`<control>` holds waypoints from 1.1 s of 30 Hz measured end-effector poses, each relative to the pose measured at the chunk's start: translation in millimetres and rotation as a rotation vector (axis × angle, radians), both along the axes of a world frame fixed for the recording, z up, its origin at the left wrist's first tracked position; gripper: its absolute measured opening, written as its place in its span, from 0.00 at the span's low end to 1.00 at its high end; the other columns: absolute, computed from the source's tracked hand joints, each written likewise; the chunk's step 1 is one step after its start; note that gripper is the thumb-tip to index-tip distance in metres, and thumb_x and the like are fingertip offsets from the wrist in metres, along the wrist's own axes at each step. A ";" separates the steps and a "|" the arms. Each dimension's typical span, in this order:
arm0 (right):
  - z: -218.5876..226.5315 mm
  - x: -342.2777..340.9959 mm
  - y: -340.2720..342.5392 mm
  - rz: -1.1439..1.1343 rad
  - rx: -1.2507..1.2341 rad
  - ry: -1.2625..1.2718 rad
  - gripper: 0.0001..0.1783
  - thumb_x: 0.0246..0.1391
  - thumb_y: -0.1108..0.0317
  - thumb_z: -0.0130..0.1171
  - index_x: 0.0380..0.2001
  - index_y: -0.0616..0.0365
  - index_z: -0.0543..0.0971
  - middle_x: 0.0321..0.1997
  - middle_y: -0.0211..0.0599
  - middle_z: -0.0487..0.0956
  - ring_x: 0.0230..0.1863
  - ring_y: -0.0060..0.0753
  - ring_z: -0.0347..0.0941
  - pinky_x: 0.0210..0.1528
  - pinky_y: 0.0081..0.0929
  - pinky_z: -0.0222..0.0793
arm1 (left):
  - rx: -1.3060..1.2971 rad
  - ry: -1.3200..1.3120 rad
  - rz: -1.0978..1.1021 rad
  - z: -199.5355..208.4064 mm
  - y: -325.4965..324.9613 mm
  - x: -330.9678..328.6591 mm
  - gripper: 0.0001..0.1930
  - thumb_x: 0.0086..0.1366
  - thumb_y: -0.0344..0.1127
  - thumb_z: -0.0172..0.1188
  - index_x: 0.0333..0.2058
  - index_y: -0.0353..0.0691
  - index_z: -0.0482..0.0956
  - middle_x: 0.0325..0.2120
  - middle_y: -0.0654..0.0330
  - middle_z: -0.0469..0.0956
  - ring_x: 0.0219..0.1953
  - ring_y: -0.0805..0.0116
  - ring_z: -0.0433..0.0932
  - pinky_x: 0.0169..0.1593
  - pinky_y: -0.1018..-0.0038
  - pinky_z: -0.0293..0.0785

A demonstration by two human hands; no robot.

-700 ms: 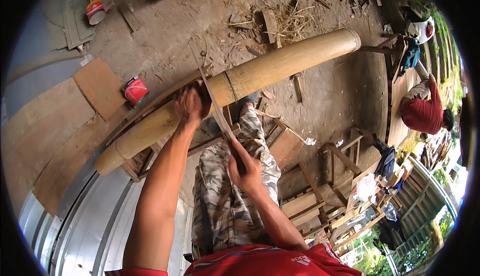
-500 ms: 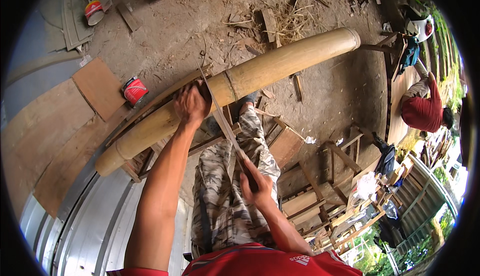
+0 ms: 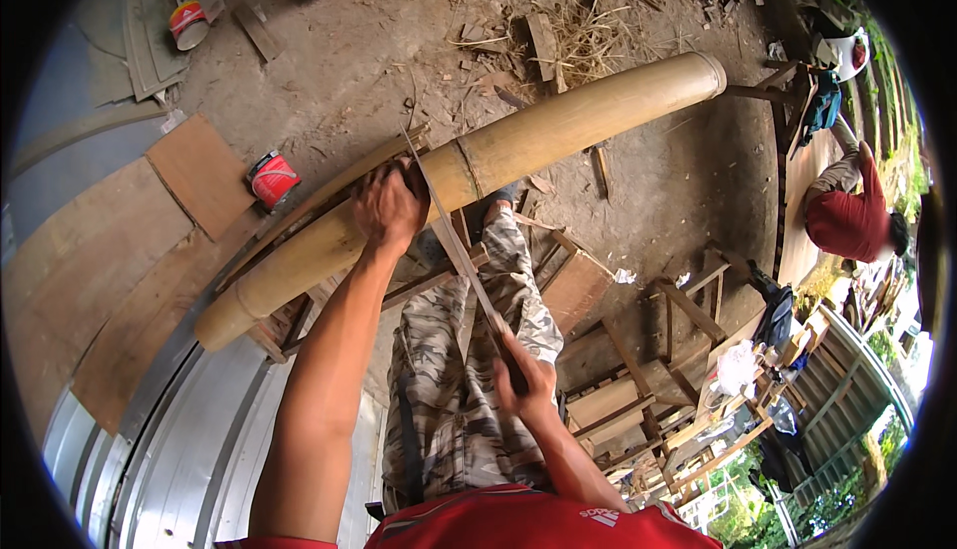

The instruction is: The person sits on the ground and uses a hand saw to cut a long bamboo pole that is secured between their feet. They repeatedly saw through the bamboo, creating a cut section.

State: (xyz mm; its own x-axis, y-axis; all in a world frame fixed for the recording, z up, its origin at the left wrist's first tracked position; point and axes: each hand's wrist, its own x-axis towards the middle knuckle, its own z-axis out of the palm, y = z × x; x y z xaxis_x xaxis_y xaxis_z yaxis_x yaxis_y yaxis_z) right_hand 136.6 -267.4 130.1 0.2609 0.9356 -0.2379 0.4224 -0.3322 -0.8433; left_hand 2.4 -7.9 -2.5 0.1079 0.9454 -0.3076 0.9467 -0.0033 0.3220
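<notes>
A thick bamboo pole (image 3: 578, 123) lies slantwise in front of me, running from lower left to upper right. My left hand (image 3: 392, 204) is closed over its top, left of a dark node ring, with the knuckles close to the saw. My right hand (image 3: 525, 386) grips the handle of a handsaw (image 3: 461, 262) in front of my thighs. The long, narrow blade crosses the pole just right of my left hand, its tip reaching past the far side. How deep the teeth sit in the bamboo cannot be made out.
Wooden supports (image 3: 439, 280) stand under the pole. Two red cans, one nearer (image 3: 271, 179), sit beyond plywood sheets (image 3: 130, 280) at left. Straw and wood scraps (image 3: 588, 46) litter the floor. A person in a red shirt (image 3: 847, 222) bends at far right, above wooden frames (image 3: 688, 310).
My right hand has come slightly lower and nearer to me with the saw handle. My left hand keeps its hold on the bamboo pole; the whole view has shifted a little.
</notes>
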 end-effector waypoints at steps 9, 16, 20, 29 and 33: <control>-33.7 -21.4 66.8 -0.125 0.018 0.081 0.29 0.50 0.78 0.63 0.59 0.61 0.76 0.36 0.56 0.84 0.30 0.45 0.85 0.31 0.32 0.79 | 0.056 0.009 0.002 -8.1 -6.2 -1.3 0.19 0.69 0.45 0.46 0.42 0.44 0.83 0.41 0.51 0.84 0.46 0.47 0.81 0.57 0.55 0.69; -18.7 -7.1 26.4 -0.067 0.082 -0.024 0.30 0.49 0.79 0.62 0.59 0.64 0.75 0.41 0.54 0.85 0.34 0.44 0.86 0.34 0.27 0.78 | 0.058 -0.001 -0.021 -0.2 2.8 2.4 0.19 0.70 0.45 0.45 0.38 0.43 0.84 0.40 0.52 0.84 0.45 0.49 0.81 0.53 0.55 0.72; -71.4 -28.3 124.8 -0.187 0.144 0.101 0.25 0.57 0.76 0.61 0.60 0.59 0.76 0.23 0.39 0.81 0.22 0.15 0.70 0.25 0.21 0.68 | -0.121 0.079 -0.052 13.8 8.8 13.4 0.19 0.70 0.44 0.44 0.37 0.42 0.84 0.39 0.51 0.84 0.44 0.48 0.81 0.52 0.54 0.72; -13.0 -8.2 -22.8 -0.047 0.025 -0.015 0.31 0.48 0.80 0.62 0.59 0.63 0.75 0.43 0.53 0.85 0.29 0.42 0.85 0.31 0.28 0.79 | 0.027 -0.013 0.033 -3.4 -1.4 0.4 0.20 0.71 0.47 0.44 0.36 0.42 0.84 0.38 0.50 0.84 0.46 0.48 0.81 0.56 0.54 0.70; -48.7 -24.9 89.2 -0.209 -0.025 0.086 0.24 0.56 0.76 0.61 0.58 0.59 0.77 0.28 0.42 0.83 0.24 0.15 0.72 0.28 0.20 0.71 | -0.072 0.026 0.020 -0.8 2.5 5.8 0.23 0.72 0.48 0.42 0.36 0.42 0.84 0.38 0.50 0.84 0.46 0.48 0.81 0.55 0.55 0.71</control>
